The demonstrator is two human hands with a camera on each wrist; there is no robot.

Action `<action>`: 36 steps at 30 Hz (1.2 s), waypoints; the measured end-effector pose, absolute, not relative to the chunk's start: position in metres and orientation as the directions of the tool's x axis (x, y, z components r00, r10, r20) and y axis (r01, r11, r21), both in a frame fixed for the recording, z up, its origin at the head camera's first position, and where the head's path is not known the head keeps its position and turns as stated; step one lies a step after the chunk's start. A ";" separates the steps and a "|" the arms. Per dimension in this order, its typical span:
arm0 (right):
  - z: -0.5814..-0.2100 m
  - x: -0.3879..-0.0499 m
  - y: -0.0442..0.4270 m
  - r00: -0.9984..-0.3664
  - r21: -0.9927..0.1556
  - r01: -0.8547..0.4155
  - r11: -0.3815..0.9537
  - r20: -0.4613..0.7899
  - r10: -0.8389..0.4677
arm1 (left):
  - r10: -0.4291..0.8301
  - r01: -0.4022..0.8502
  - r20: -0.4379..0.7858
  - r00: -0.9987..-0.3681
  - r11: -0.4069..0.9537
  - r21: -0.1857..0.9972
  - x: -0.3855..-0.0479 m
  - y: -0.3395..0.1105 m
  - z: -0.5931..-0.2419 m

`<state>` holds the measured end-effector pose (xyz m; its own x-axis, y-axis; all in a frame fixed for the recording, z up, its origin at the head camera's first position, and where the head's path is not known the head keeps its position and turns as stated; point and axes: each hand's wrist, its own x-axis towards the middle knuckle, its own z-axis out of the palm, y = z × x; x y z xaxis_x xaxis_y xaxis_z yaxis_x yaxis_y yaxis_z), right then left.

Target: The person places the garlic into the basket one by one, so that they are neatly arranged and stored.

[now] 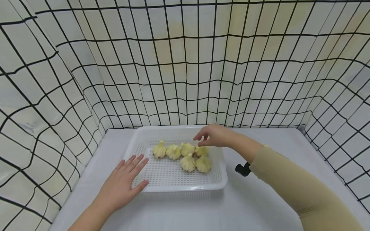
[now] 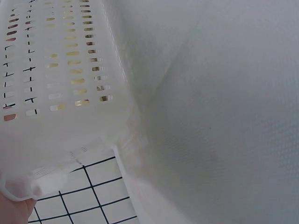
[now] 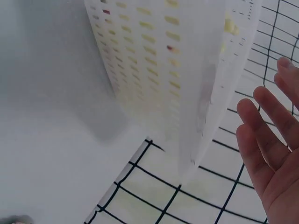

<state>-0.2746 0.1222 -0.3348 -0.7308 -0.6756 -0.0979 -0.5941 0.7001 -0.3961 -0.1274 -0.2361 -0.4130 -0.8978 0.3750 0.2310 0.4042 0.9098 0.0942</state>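
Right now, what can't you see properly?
Head view: the top of the back-right garlic bulb, behind the right hand.
Head view: part of the black object, covered by the sleeve.
Left wrist view: most of the left hand, cut off by the edge.
Right wrist view: the grey blob, blurred and cut off below.

The basket point(image 1: 182, 187) at frame centre is white, patterned with rows of small slots. The bulbs point(image 1: 188, 163) inside are pale yellow, some with reddish-brown marks. The sleeve point(image 1: 300, 192) at lower right is plain khaki. In the upper frame, a black grid point(image 1: 198, 32) crosses the white backdrop point(image 1: 190, 24). The tabletop point(image 1: 245, 205) is pale grey-white.
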 end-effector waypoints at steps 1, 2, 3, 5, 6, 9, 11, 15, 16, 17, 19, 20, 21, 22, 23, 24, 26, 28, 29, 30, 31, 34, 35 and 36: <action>-0.335 -0.274 0.126 -0.741 -0.404 -0.583 0.705 -0.090 -0.665 | 0.375 0.404 0.230 -0.898 0.910 0.093 -0.127 -0.236 -0.413; -0.334 -0.274 0.130 -0.749 -0.409 -0.578 0.706 -0.077 -0.658 | 0.374 0.403 0.228 -0.899 0.911 0.094 -0.127 -0.236 -0.413; -0.334 -0.273 0.135 -0.757 -0.419 -0.568 0.708 -0.070 -0.649 | 0.373 0.401 0.226 -0.900 0.911 0.096 -0.127 -0.236 -0.413; -0.334 -0.272 0.143 -0.772 -0.436 -0.553 0.710 -0.053 -0.634 | 0.372 0.401 0.229 -0.899 0.911 0.097 -0.126 -0.236 -0.413; -0.334 -0.271 0.148 -0.781 -0.445 -0.541 0.713 -0.048 -0.622 | 0.372 0.402 0.230 -0.899 0.911 0.096 -0.126 -0.236 -0.413; -0.337 -0.269 0.163 -0.800 -0.469 -0.520 0.714 -0.025 -0.599 | 0.374 0.404 0.234 -0.897 0.910 0.095 -0.126 -0.235 -0.413; -0.340 -0.269 0.175 -0.809 -0.480 -0.511 0.713 -0.013 -0.588 | 0.374 0.404 0.234 -0.897 0.910 0.095 -0.126 -0.235 -0.412; -0.349 -0.268 0.202 -0.833 -0.485 -0.487 0.726 0.007 -0.554 | 0.380 0.409 0.234 -0.895 0.909 0.086 -0.127 -0.235 -0.412; -0.352 -0.267 0.209 -0.842 -0.480 -0.475 0.738 0.005 -0.539 | 0.381 0.410 0.236 -0.894 0.908 0.085 -0.127 -0.235 -0.413; -0.355 -0.267 0.217 -0.852 -0.472 -0.462 0.751 0.002 -0.523 | 0.383 0.411 0.236 -0.893 0.908 0.084 -0.127 -0.235 -0.413; -0.359 -0.266 0.231 -0.870 -0.456 -0.435 0.776 -0.008 -0.492 | 0.385 0.413 0.238 -0.892 0.907 0.080 -0.127 -0.235 -0.414; -0.362 -0.265 0.238 -0.877 -0.450 -0.425 0.786 -0.012 -0.481 | 0.385 0.414 0.238 -0.892 0.907 0.082 -0.127 -0.235 -0.414; -0.363 -0.264 0.245 -0.883 -0.446 -0.413 0.794 -0.018 -0.469 | 0.385 0.413 0.238 -0.892 0.907 0.083 -0.128 -0.235 -0.414; -0.365 -0.263 0.252 -0.888 -0.444 -0.402 0.801 -0.023 -0.459 | 0.386 0.414 0.239 -0.891 0.906 0.082 -0.128 -0.235 -0.414; -0.367 -0.263 0.260 -0.893 -0.441 -0.393 0.807 -0.026 -0.449 | 0.386 0.414 0.239 -0.891 0.906 0.082 -0.127 -0.235 -0.414; -0.369 -0.262 0.267 -0.896 -0.440 -0.388 0.810 -0.026 -0.443 | 0.386 0.415 0.240 -0.891 0.906 0.082 -0.127 -0.235 -0.414; -0.371 -0.261 0.279 -0.906 -0.434 -0.370 0.821 -0.026 -0.422 | 0.385 0.414 0.243 -0.891 0.906 0.084 -0.127 -0.235 -0.414; -0.373 -0.260 0.290 -0.915 -0.410 -0.360 0.838 -0.019 -0.402 | 0.385 0.417 0.251 -0.888 0.905 0.085 -0.126 -0.235 -0.413; -0.374 -0.260 0.295 -0.919 -0.402 -0.354 0.845 -0.016 -0.393 | 0.383 0.414 0.250 -0.889 0.906 0.087 -0.126 -0.235 -0.414; -0.375 -0.260 0.299 -0.924 -0.393 -0.348 0.851 -0.012 -0.383 | 0.381 0.413 0.252 -0.890 0.906 0.088 -0.126 -0.235 -0.413; -0.375 -0.260 0.303 -0.929 -0.385 -0.338 0.859 -0.010 -0.370 | 0.379 0.412 0.254 -0.890 0.907 0.089 -0.125 -0.235 -0.413; -0.378 -0.262 0.313 -0.936 -0.381 -0.321 0.867 -0.010 -0.352 | 0.375 0.407 0.250 -0.893 0.909 0.092 -0.125 -0.236 -0.413; -0.379 -0.262 0.315 -0.937 -0.385 -0.316 0.867 -0.013 -0.348 | 0.372 0.404 0.246 -0.895 0.910 0.093 -0.125 -0.236 -0.413; -0.381 -0.264 0.318 -0.938 -0.387 -0.312 0.868 -0.017 -0.345 | 0.373 0.404 0.246 -0.895 0.910 0.092 -0.126 -0.236 -0.413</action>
